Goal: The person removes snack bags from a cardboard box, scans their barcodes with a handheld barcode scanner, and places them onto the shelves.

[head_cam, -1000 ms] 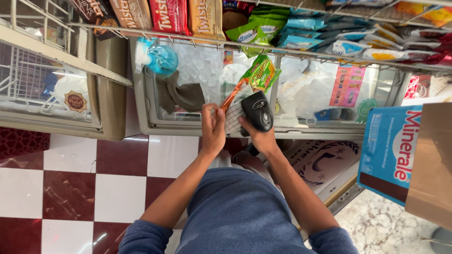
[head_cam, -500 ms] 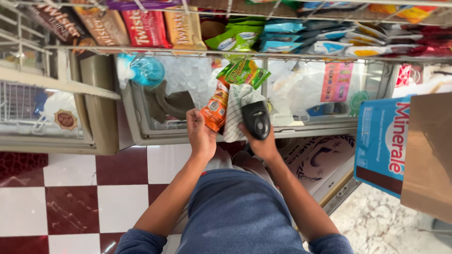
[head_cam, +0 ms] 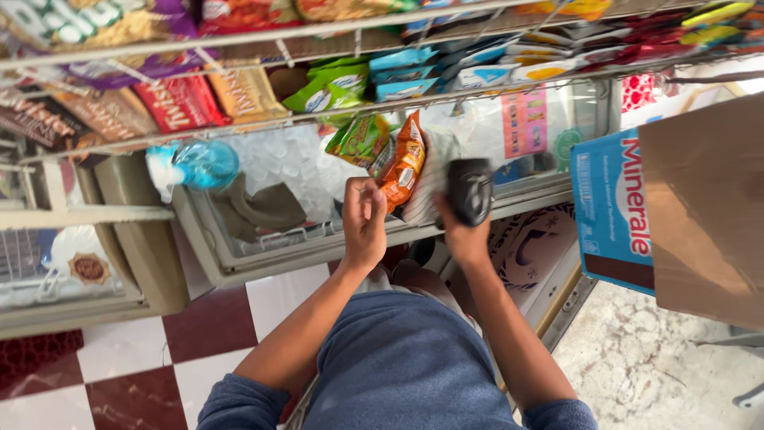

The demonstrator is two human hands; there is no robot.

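L hand (head_cam: 364,227): raised in front of chest freezer (head_cam: 239,259), fingers pinched shut on lower edge of orange snack packet (head_cam: 403,163). Packet hangs upright-ish, tilted slightly, just above and to the right of L hand, between both hands. A green packet (head_cam: 360,137) sits directly behind/above the orange one, touching it; cannot tell if L hand grips it too.

R hand (head_cam: 463,235): closed around grip of black handheld scanner (head_cam: 469,189), scanner head up, just right of orange packet. White-grey packet (head_cam: 430,179) lies between scanner and orange packet; whether scanner touches it, cannot tell.

Surroundings: wire rack shelf (head_cam: 239,119) overhead w/ red, brown, green, blue snack bags. Blue-capped bottle (head_cam: 195,165) on freezer lid, well left of L hand. Blue carton (head_cam: 613,211) and brown cardboard (head_cam: 708,207) at right. Red/white checker floor (head_cam: 119,358) below.
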